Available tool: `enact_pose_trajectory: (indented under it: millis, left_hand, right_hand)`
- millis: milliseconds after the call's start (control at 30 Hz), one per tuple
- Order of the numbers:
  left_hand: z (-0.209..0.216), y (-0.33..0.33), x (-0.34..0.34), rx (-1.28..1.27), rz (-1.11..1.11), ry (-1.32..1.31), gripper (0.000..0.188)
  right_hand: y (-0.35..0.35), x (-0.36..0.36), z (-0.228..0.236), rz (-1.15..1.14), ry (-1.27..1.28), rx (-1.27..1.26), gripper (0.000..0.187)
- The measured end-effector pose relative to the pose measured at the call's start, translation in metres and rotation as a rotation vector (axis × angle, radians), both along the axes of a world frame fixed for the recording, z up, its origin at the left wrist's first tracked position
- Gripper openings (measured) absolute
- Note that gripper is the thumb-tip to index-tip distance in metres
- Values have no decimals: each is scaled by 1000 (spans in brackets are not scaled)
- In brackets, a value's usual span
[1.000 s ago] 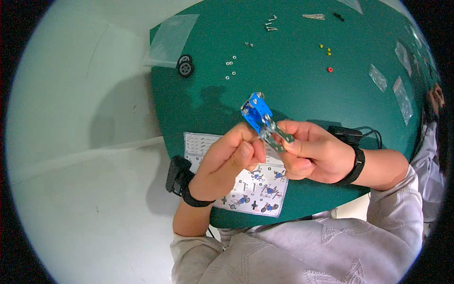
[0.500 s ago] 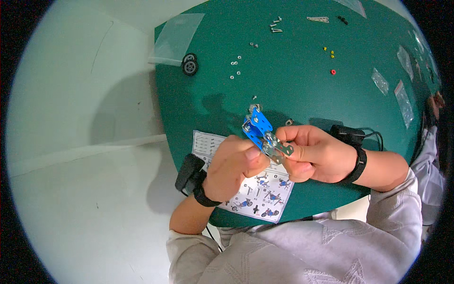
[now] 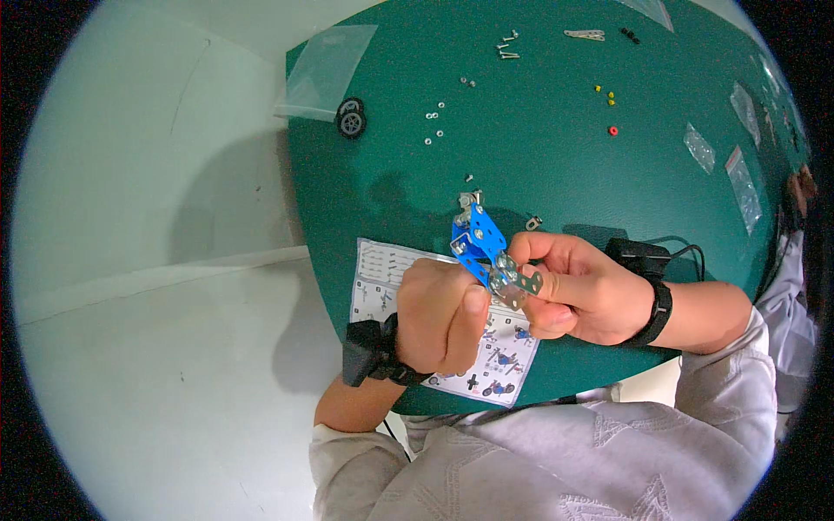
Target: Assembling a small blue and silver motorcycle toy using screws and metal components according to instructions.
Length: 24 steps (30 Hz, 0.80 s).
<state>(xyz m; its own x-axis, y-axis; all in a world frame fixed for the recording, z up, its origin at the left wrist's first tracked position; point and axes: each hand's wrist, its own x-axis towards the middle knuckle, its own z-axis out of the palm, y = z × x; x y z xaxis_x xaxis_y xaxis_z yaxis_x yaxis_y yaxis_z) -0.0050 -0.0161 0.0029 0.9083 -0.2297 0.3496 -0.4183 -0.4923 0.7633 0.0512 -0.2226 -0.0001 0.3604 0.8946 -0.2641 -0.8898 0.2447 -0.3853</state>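
Pinching the blue-and-grey metal assembly by its perforated grey plates, between the thumb and bent fingers of the right hand, at 4 o'clock from the blue part. Curling the left hand nearly into a fist at 7 o'clock, holding its thumb close beside the plates and leaving any grasp by its hidden fingers impossible to tell. Holding the assembly over the green worktop, pointing its bolted end toward 11 o'clock; partly covering the printed sheet at 8 o'clock with the left hand. Showing, around the assembly: 2 black wheels between 10 and 11 o'clock, 5 small pale rings at 11 o'clock, loose screws at 12 o'clock, 3 yellow pieces and 1 red ring between 1 and 2 o'clock.
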Motion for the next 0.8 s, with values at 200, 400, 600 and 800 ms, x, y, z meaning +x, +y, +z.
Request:
enact_pose_trajectory:
  millis: [200,400,600,800]
  left_hand:
    - [-12,8,-9,-216,42,408,32]
    - [0,-1,1,-1111,96,690,35]
    - [-24,9,9,-1048,-217,660,51]
    - [-15,-2,10,-1108,-217,680,51]
  right_hand:
    - [-3,18,6,21,-120,-37,17]
    - [-16,55,36,6,-687,-397,15]
    - [-39,115,7,51,-1668,-987,12]
    - [-45,121,4,24,-1761,-1031,15]
